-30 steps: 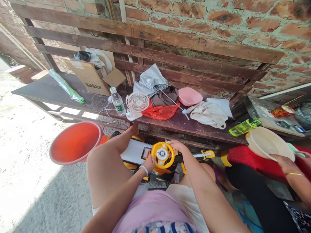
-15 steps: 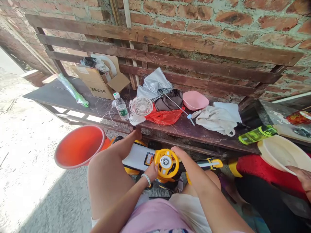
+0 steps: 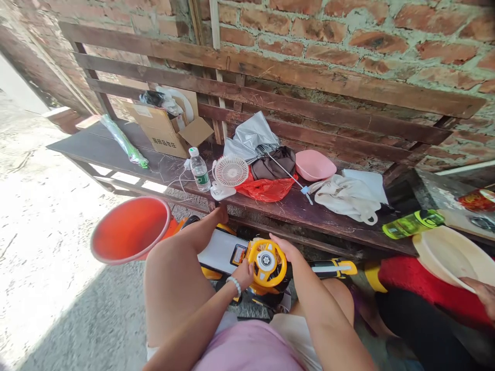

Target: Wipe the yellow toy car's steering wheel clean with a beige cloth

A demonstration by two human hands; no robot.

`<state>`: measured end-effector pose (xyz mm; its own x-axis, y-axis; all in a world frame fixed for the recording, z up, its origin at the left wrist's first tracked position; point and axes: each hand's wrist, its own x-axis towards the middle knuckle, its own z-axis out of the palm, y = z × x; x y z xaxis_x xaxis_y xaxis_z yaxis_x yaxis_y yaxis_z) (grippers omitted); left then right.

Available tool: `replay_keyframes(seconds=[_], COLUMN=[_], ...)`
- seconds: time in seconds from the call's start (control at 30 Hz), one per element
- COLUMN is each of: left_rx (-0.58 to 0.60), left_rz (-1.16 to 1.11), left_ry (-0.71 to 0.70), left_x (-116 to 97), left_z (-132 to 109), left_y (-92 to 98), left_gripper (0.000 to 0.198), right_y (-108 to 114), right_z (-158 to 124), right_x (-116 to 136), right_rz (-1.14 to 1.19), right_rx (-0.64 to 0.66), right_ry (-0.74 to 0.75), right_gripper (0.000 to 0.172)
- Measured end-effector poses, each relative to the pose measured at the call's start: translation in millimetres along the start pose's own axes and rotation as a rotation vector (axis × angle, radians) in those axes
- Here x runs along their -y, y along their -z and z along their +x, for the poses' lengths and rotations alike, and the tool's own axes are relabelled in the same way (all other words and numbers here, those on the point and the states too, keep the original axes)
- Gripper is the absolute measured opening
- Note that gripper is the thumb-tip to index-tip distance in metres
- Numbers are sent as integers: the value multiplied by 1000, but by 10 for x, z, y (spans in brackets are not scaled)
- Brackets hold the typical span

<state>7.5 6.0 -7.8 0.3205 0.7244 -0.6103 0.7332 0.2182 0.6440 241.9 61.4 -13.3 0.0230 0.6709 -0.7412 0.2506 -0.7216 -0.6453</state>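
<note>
A yellow toy steering wheel [image 3: 266, 261] with a white and grey hub sits low in front of me, on a yellow and black ride-on toy [image 3: 218, 249] with a pale flat top. My left hand [image 3: 243, 274], wearing a pale bead bracelet [image 3: 234, 285] at the wrist, is closed round the wheel's left rim. At the wheel's upper right, my right hand [image 3: 282, 247] rests against the rim with its fingers curved over it; the fingertips are partly hidden. The toy's underside is mostly out of sight between my legs.
A dark wooden bench [image 3: 174, 180] runs ahead, holding a cardboard box [image 3: 160, 129], water bottle [image 3: 200, 172], small fan [image 3: 231, 171], silver umbrella [image 3: 251, 131] and pink basin [image 3: 315, 165]. An orange bucket [image 3: 129, 229] stands left. At right, another person's hand [image 3: 481, 293] touches a cream basin [image 3: 456, 252].
The view has shifted slightly, so the bench and its things appear a little lower and farther right. Both my hands stay at the steering wheel; my right fingers look somewhat straighter.
</note>
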Motion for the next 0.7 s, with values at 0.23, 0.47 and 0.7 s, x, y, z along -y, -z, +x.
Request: replay_keyframes(seconds=[0.23, 0.47, 0.7], left_rx=[-25, -58, -74], left_rz=[49, 4, -94], left_ry=[5, 18, 95], left_x=[-51, -72, -72], left_z=[-71, -110, -135], left_y=[26, 2, -4], left_gripper=[37, 45, 50], right_y=[-68, -196, -154], right_z=[-125, -342, -191], right_x=[-184, -424, -433], right_rz=[522, 557, -86], right_rx=[-124, -322, -502], right_ry=[-164, -138, -82], right_gripper=[69, 76, 92])
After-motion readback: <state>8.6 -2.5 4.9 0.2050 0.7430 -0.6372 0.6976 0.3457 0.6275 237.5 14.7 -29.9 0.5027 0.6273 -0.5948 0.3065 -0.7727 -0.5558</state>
